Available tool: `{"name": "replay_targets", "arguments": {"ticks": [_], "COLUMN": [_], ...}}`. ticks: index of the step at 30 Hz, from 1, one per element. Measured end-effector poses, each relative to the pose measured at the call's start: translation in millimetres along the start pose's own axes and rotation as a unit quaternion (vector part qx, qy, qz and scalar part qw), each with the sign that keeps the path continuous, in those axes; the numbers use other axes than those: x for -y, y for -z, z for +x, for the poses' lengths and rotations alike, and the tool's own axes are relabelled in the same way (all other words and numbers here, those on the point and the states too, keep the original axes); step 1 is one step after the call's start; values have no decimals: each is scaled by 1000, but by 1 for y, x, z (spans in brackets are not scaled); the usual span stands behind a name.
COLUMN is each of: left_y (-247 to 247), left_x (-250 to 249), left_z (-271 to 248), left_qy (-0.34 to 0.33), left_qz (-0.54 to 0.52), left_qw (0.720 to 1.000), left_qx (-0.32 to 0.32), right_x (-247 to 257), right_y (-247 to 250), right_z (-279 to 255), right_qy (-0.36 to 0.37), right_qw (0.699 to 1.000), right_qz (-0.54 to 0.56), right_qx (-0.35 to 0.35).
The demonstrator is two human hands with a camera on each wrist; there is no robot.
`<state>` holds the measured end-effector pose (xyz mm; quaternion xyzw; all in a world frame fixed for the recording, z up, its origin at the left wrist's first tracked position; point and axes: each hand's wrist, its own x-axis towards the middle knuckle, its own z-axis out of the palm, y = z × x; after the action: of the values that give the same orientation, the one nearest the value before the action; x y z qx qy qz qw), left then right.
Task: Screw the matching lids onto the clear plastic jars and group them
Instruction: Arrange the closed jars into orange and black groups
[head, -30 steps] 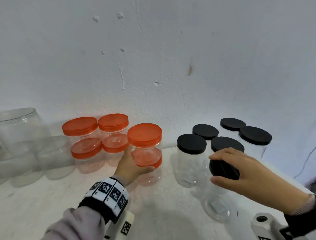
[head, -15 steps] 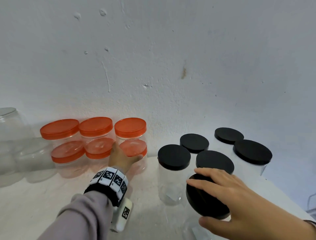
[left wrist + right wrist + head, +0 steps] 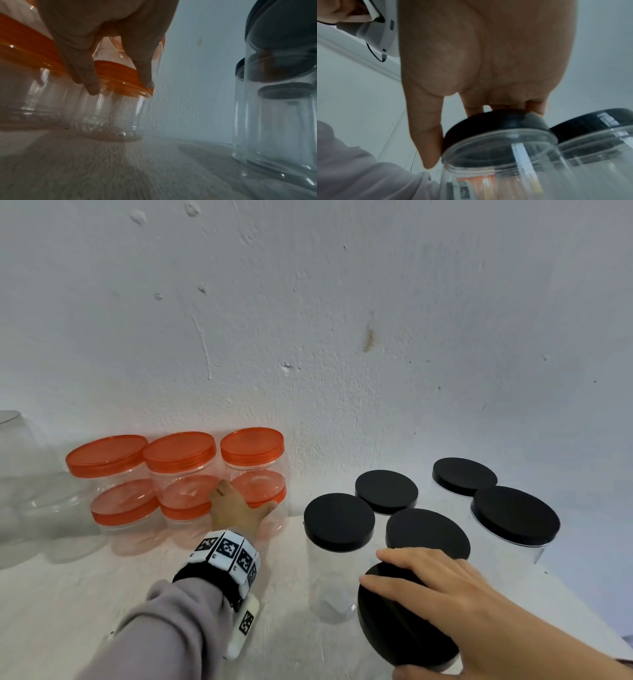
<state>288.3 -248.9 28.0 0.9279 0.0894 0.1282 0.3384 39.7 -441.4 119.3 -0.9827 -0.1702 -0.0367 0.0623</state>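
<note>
Three stacks of two orange-lidded clear jars stand against the wall. My left hand grips the rightmost stack at the lower jar's orange lid, with my fingers on one side of it and my thumb on the other. Several black-lidded clear jars stand to the right. My right hand holds the nearest one by its black lid, thumb on the rim. That jar looks tilted.
Lidless clear jars stand at the far left by the wall. The white tabletop shows between the two groups and in front of me. The table's right edge runs just past the black-lidded jars.
My left hand has pushed the orange stack back to the wall beside the other two stacks. My right hand keeps its hold on the black-lidded jar, now nearer me.
</note>
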Motion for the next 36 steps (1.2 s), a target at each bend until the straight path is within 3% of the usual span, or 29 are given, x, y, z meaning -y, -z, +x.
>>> {"name": "replay_targets", "arguments": {"ticks": [5, 8, 14, 16, 19, 21, 24, 26, 31, 36], "left_y": [4, 6, 19, 27, 40, 50, 60, 58, 51, 64], "left_x": [-1, -2, 3, 4, 1, -7, -22, -29, -34, -17], "left_z": [-2, -5, -12, -18, -39, -57, -78, -85, -90, -82], "left_qy": [0, 0, -18, -44, -144, -196, -247, -281, -305, -260], "left_qz": [4, 0, -16, -51, -123, -192, -218, -174, -135, -179], "left_qw": [1000, 1000, 1000, 998, 982, 959, 904, 890, 902, 917], "left_qx": [1, 6, 1, -2, -5, 77, 271, 312, 274, 244], "right_x": [-2, -4, -13, -13, -14, -14, -13, -12, -6, 9], "right_y": [1, 5, -5, -6, -4, -3, -4, -4, -3, -6], "right_z": [-1, 0, -1, -3, -4, -6, -6, -6, -3, 4], "right_qy": [-7, -5, 52, 54, 61, 60, 48, 44, 33, 20], "right_qw": [1000, 997, 997, 996, 995, 995, 996, 997, 997, 997], "right_qz": [-11, 25, 21, 29, 34, 33, 51, 57, 62, 76], "right_qx": [13, 69, 53, 59, 67, 71, 55, 41, 23, -7]}}
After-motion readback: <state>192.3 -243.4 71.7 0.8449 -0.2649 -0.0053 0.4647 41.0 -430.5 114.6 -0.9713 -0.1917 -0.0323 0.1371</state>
